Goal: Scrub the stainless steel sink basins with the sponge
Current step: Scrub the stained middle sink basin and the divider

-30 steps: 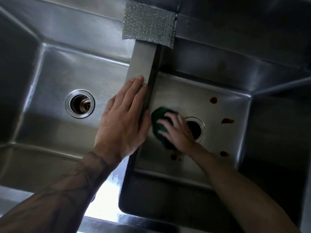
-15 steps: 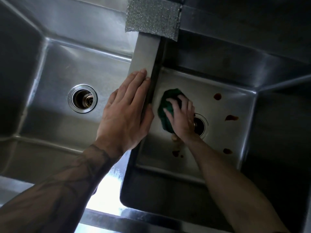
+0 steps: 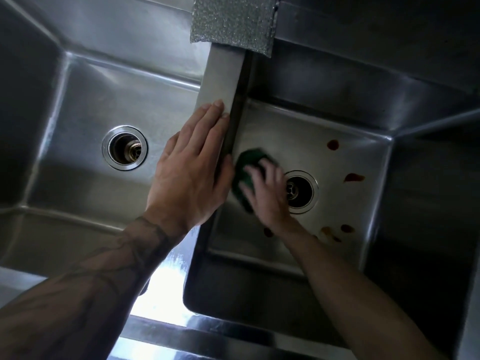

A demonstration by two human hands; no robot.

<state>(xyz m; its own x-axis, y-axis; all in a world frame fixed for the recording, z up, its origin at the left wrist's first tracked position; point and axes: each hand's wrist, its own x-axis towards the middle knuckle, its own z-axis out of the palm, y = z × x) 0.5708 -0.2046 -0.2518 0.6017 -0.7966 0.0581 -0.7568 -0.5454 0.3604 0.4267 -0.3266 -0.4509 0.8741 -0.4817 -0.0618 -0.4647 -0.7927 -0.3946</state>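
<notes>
The left stainless steel basin (image 3: 78,126) has a round open drain (image 3: 124,148) in its floor. The left hand (image 3: 192,175) lies flat on the steel divider (image 3: 220,81) between the basins, grip released, fingers straight. A grey glittery scouring pad (image 3: 231,19) drapes over the divider's far end. In the right stainless steel basin (image 3: 324,126) the right hand (image 3: 267,196), blurred, seems to clasp a dark green sponge (image 3: 242,172) against the floor, just left of that basin's drain (image 3: 300,192). Further right, reddish-brown stains (image 3: 353,178) dot the floor.

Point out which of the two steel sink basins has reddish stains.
The right-hand stainless steel basin, where the right hand holds the green sponge; reddish spots dot its floor. The left basin shows none.
</notes>
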